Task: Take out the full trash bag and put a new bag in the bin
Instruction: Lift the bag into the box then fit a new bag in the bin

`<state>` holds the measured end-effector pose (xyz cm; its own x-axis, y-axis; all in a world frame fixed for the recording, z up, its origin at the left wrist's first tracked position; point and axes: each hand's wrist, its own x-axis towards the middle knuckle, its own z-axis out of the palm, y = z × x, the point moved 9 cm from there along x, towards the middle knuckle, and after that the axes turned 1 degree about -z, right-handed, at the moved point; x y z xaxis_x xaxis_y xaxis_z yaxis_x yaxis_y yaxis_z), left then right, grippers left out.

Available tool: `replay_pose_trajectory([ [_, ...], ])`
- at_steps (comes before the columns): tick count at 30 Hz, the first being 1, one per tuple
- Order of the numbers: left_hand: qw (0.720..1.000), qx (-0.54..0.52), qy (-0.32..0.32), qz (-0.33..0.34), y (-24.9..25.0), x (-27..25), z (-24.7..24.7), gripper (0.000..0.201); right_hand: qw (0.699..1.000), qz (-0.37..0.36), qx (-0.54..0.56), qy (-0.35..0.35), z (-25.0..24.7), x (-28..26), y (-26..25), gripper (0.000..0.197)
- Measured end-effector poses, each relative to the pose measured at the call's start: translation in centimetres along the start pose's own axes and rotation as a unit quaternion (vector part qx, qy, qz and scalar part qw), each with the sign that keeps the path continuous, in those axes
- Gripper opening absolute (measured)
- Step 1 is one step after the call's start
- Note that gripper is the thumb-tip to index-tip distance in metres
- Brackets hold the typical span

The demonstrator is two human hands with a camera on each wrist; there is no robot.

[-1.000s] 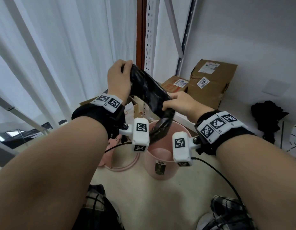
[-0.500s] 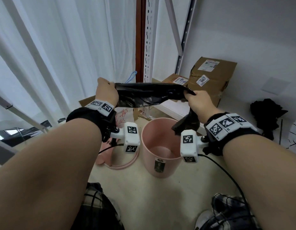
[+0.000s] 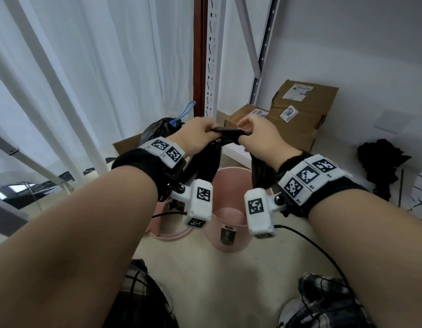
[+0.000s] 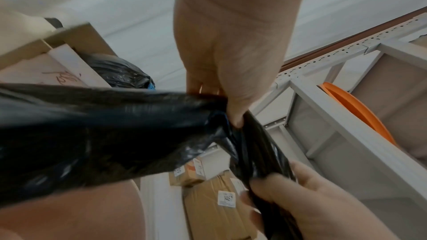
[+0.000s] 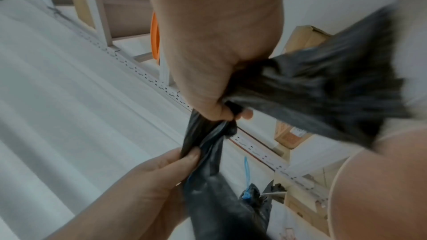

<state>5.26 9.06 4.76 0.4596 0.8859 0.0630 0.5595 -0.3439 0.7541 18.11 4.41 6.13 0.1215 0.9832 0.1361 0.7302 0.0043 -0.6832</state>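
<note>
Both forearms are bare to the wrist, and each wrist wears a broad black fabric band. On top of the left wrist band (image 3: 143,159) sit two white tiles printed with black-and-white square markers; the right wrist band (image 3: 323,185) carries three such tiles in a row, with tiny lettering at their edges. From the inner side of each band a white boxy camera housing juts out on a short bracket fixed by a dark round screw: the left camera housing (image 3: 200,202) shows markers on two faces, the right camera housing (image 3: 259,209) one. A thin black cable (image 3: 323,252) trails from the right housing's lower end, another from beside the left one. Below the forearms, dark plaid trousers (image 3: 139,301) cover the legs.
</note>
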Motion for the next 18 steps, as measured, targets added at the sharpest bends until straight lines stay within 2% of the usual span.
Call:
replay_pose_trajectory([
  [2, 0.998, 0.023, 0.046, -0.029, -1.1, -0.3, -1.3, 0.021, 0.998, 0.017, -0.01, 0.051, -1.1, -0.3, 1.0, 0.024],
  [3, 0.997, 0.034, 0.059, -0.033, -1.4, -0.5, -1.8, 0.018, 0.996, 0.028, -0.014, 0.078, -1.7, -0.5, 1.7, 0.021],
  [5, 0.996, 0.063, 0.044, -0.048, -2.2, -0.8, -1.9, 0.012, 0.989, 0.051, -0.021, 0.134, -3.1, -0.9, 2.9, 0.017],
  [8, 0.994, 0.074, 0.022, -0.072, -2.8, -1.1, -1.7, 0.03, 0.969, 0.081, 0.017, 0.235, -5.7, -1.6, 4.4, 0.026],
  [10, 0.995, 0.043, 0.028, -0.088, -2.7, -1.3, -1.8, 0.036, 0.96, 0.112, 0.029, 0.256, -6.2, -1.9, 5.1, 0.038],
  [12, 0.993, -0.009, 0.05, -0.111, -2.9, -1.1, -2.0, 0.035, 0.964, 0.145, 0.009, 0.221, -5.0, -1.5, 5.6, 0.043],
  [14, 0.986, -0.09, 0.068, -0.125, -2.9, -0.8, -1.9, 0.034, 0.978, 0.14, 0.01, 0.152, -3.1, -0.8, 5.3, 0.038],
  [16, 0.977, -0.172, 0.048, -0.114, -2.4, -0.3, -0.9, 0.035, 0.988, 0.116, 0.08, 0.056, -0.6, -0.5, 4.0, 0.051],
  [18, 0.966, -0.244, 0.003, -0.09, -1.6, -0.2, 0.3, 0.034, 0.979, 0.099, 0.181, -0.005, 1.1, -0.6, 2.5, 0.062],
])
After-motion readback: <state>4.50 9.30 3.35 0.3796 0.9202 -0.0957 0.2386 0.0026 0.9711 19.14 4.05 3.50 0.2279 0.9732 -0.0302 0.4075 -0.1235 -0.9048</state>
